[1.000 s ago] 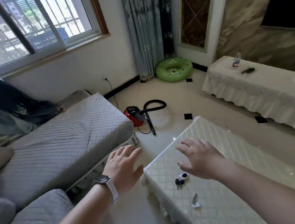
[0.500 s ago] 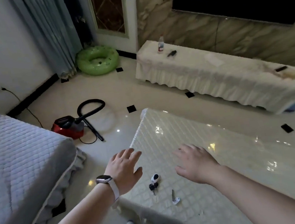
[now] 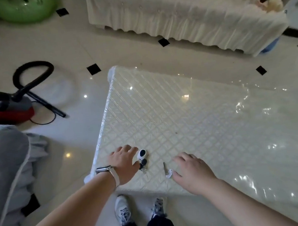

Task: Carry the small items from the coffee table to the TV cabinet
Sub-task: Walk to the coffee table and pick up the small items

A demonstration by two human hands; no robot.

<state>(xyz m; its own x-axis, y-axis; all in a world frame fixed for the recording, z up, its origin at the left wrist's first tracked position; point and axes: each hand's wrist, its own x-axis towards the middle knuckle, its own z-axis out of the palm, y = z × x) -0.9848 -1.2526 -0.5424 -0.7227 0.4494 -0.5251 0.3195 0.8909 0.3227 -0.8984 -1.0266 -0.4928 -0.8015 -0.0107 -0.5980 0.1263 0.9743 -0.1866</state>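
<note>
A white and black key fob with dark keys [image 3: 142, 157] lies near the front left corner of the coffee table [image 3: 192, 118], which has a glossy quilted white cover. A small key with a white tag [image 3: 167, 170] lies just right of it. My left hand [image 3: 125, 162], with a watch on the wrist, hovers with its fingers spread right beside the key fob. My right hand [image 3: 193, 171] is open next to the tagged key, its thumb almost touching the tag. The TV cabinet [image 3: 188, 8], draped in cream cloth, stands beyond the table.
A red vacuum cleaner [image 3: 7, 109] with a black hose lies on the floor at left. A green swim ring [image 3: 22, 6] is at the top left. A grey covered sofa [image 3: 2, 161] is at my left. My feet [image 3: 139, 209] stand at the table's near edge.
The view has tilted down and moved nearer the table. Both hands have dropped to the small items, left to the key fob, right to the tagged key.
</note>
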